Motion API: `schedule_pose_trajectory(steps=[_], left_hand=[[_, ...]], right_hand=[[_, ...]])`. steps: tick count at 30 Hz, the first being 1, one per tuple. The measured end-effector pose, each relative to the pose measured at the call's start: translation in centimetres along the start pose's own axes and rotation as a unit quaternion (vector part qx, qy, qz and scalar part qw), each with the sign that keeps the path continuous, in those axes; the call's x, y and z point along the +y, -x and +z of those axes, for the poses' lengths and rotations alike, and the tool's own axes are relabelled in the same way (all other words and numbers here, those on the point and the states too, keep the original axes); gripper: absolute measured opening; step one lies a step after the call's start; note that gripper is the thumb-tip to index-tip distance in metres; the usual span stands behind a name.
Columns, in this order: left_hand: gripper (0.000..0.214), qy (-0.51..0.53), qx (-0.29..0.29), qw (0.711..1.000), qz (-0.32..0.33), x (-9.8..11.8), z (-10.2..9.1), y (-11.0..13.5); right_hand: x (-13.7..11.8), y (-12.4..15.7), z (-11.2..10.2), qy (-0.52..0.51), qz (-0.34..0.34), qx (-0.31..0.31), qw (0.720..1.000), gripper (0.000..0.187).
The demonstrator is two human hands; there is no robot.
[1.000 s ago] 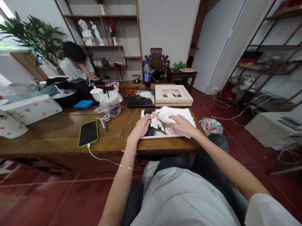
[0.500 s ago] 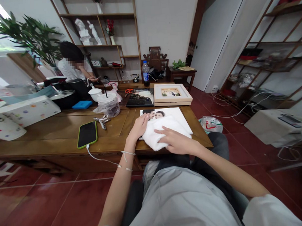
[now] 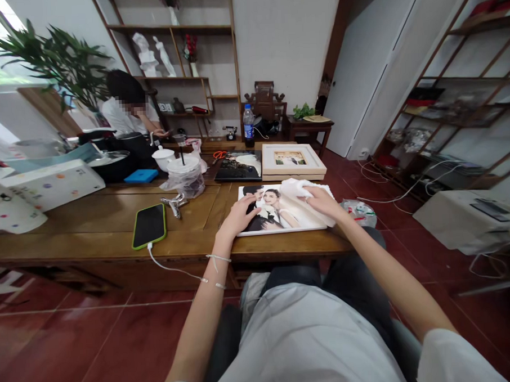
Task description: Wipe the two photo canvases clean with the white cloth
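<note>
A photo panel showing a couple lies flat on the wooden table right in front of me. My left hand rests on its left side with the fingers stretched out, holding nothing. My right hand grips a white cloth on the panel's right side. The cloth is bunched and hides the panel's upper right corner, hanging slightly past its right edge. Behind the panel lie a framed picture in a pale frame and a dark picture panel.
On the table's left are a charging phone, a silver metal piece, a bagged drink cup and a white box. A bottle stands at the back. Another person sits beyond the table.
My right hand has moved the cloth right and away from me across the panel, uncovering more of the couple's picture. My left hand has stayed near the panel's left side.
</note>
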State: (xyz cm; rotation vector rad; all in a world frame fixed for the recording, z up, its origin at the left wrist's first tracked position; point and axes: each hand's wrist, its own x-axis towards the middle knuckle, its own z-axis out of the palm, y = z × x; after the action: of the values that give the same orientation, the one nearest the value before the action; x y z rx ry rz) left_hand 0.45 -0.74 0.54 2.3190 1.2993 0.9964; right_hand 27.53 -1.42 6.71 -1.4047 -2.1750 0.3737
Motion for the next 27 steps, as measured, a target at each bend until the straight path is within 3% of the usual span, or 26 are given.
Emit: schedule_pose_trajectory(steps=[3,6,11,15,23,27], left_hand=[[0.036,0.002,-0.005,1.0,0.008,0.3,-0.2,0.0],[0.034,0.001,-0.011,1.0,0.017,0.5,-0.4,-0.1],[0.031,-0.005,-0.011,1.0,0.008,0.2,-0.3,-0.1],[0.033,0.006,-0.014,1.0,0.008,0.0,-0.2,-0.1],[0.033,0.015,-0.009,1.0,-0.011,0.2,-0.1,0.0],[0.034,0.01,-0.01,1.0,-0.019,0.2,-0.1,-0.1]], right_hand=[[-1.8,-3.1,1.6,-0.009,-0.003,0.005,1.0,0.03],[-4.5,-5.8,3.7,-0.028,-0.044,-0.034,0.998,0.028],[-6.9,-7.7,5.8,-0.037,-0.082,-0.068,0.994,0.027],[-5.1,-6.6,4.8,-0.021,-0.059,-0.055,0.997,0.03],[1.5,-2.2,-0.3,0.029,0.017,-0.005,0.999,0.032],[1.8,-1.2,-0.6,0.055,0.028,-0.003,0.998,0.032]])
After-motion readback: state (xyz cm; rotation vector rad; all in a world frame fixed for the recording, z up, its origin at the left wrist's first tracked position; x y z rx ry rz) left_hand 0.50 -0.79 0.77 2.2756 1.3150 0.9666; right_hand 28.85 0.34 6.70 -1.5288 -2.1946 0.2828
